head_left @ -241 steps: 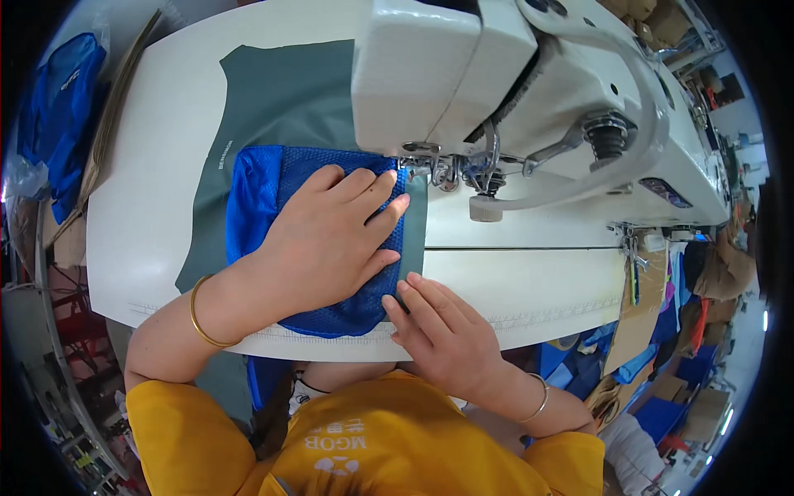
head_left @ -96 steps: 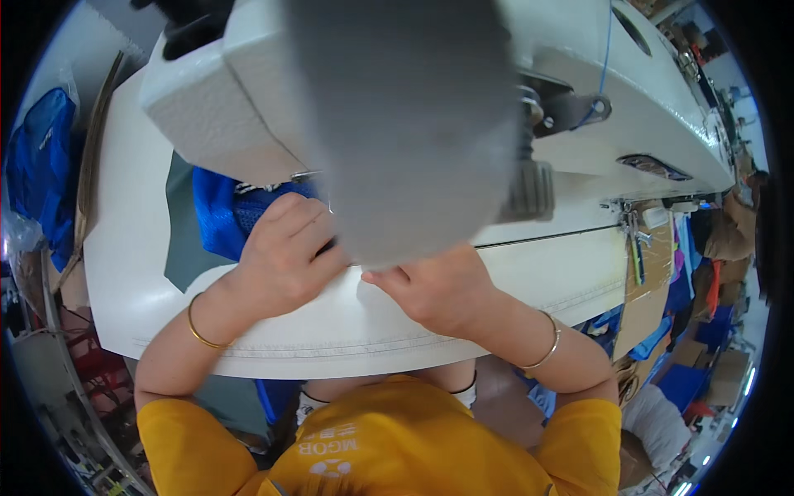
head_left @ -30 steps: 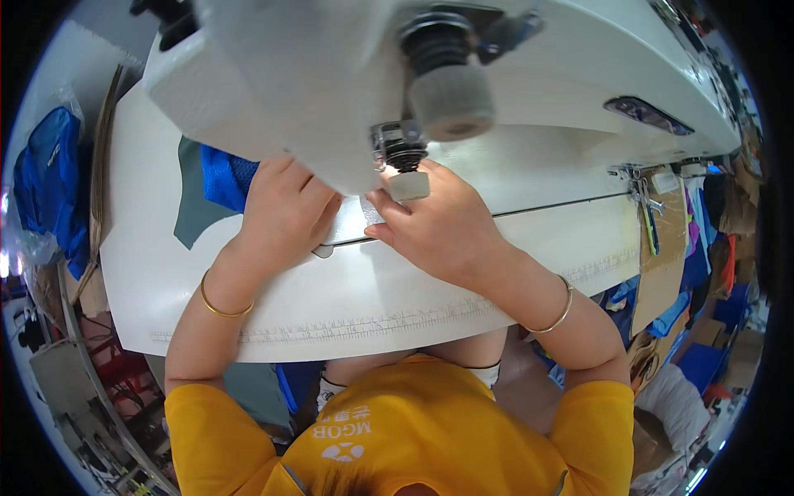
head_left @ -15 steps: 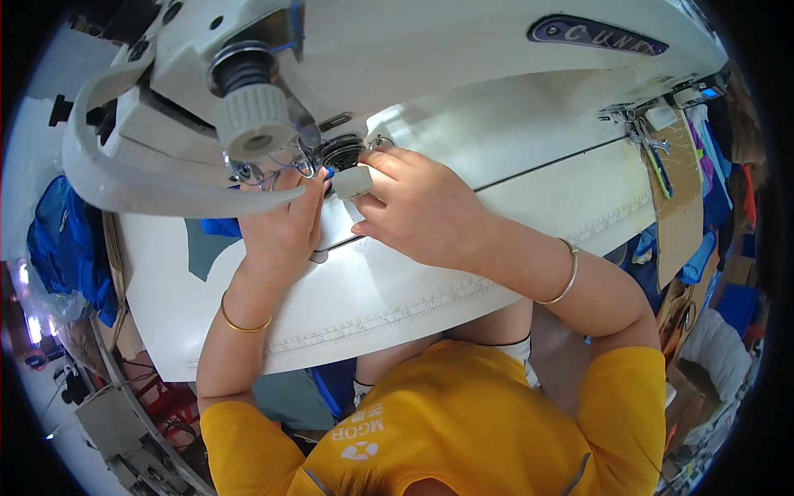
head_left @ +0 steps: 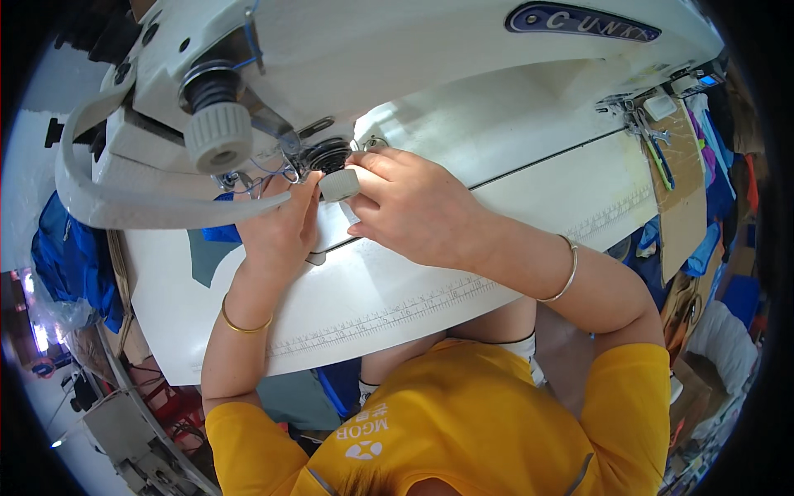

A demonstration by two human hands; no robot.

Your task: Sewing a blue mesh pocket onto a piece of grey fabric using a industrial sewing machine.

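My left hand [head_left: 283, 221] is at the sewing machine's needle area, fingers pressed together and tips partly hidden behind the curved white guard [head_left: 178, 213] and metal thread parts. My right hand [head_left: 413, 202] reaches in from the right with bent fingers, fingertips beside the lower tension knob [head_left: 337, 185]. What either hand holds is hidden. A green-grey fabric piece [head_left: 207, 256] and a bright blue piece [head_left: 222, 233] show to the left of my left hand, mostly covered. The white machine [head_left: 413, 41] arches over both hands, with blue thread at its upper knob [head_left: 217, 136].
The white table [head_left: 496, 314] has a printed ruler along its front edge. Blue bagged items [head_left: 70, 260] lie beyond its left side. At the right, metal tools [head_left: 652, 136] lie beside a cardboard sheet [head_left: 685, 207], with piled fabrics [head_left: 719, 182] beyond.
Eight seconds ago my left hand lay spread on the blue mesh piece. Since then both hands moved in under the machine head; the fabric became mostly hidden, and the view shifted.
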